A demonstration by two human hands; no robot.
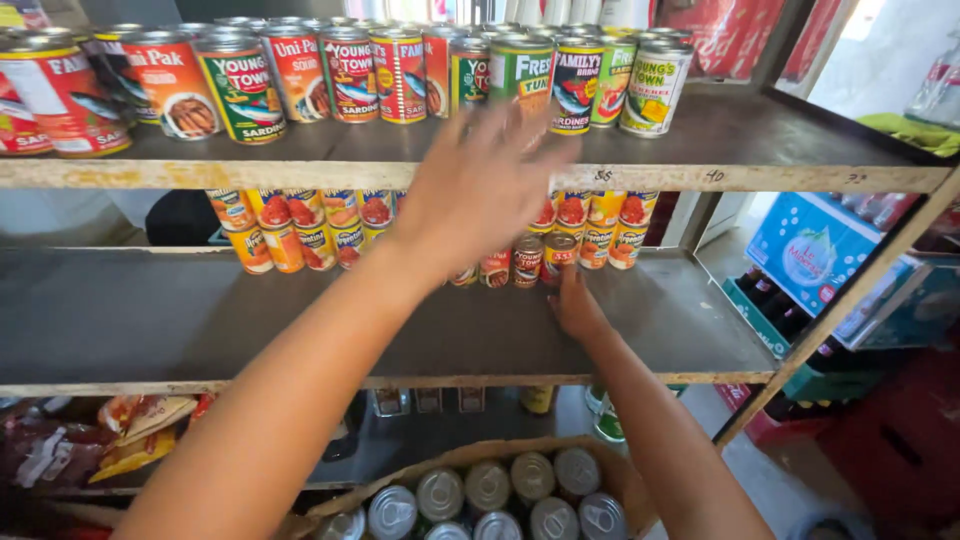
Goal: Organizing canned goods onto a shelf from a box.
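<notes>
View from the head camera onto a set of worn shelves stocked with tinned goods. The left hand (pixel 478 185) is raised in front of the top shelf edge (pixel 300 172), blurred, its fingers spread and slack, palm turned away from the camera and gripping nothing; it hangs before the gap between the top row of cans (pixel 350 75) and the smaller cans behind it on the middle shelf. The right hand (pixel 574 305) rests lower, on the middle shelf (pixel 150 320), with its fingers reaching forward to a small red-labelled can (pixel 558 255), whose base they touch or nearly touch; whether the fingers close around this can cannot be told, since the hand is seen from behind. That can stands upright in a short front row with two similar small cans (pixel 512 262) to its left, partly hidden by the left forearm. Behind them rise stacked orange and yellow cans (pixel 610 228) at the right and a like stack (pixel 300 225) at the left of the left arm. The left part of the middle shelf is bare dark board. Below, between the forearms, a round woven basket (pixel 620 475) holds silver-topped cans (pixel 488 487) standing close together. At lower left lie soft packets (pixel 135 435) on the bottom level; at the right, outside the shelf frame, stands a blue carton (pixel 815 250) above dark bottles (pixel 775 300).
</notes>
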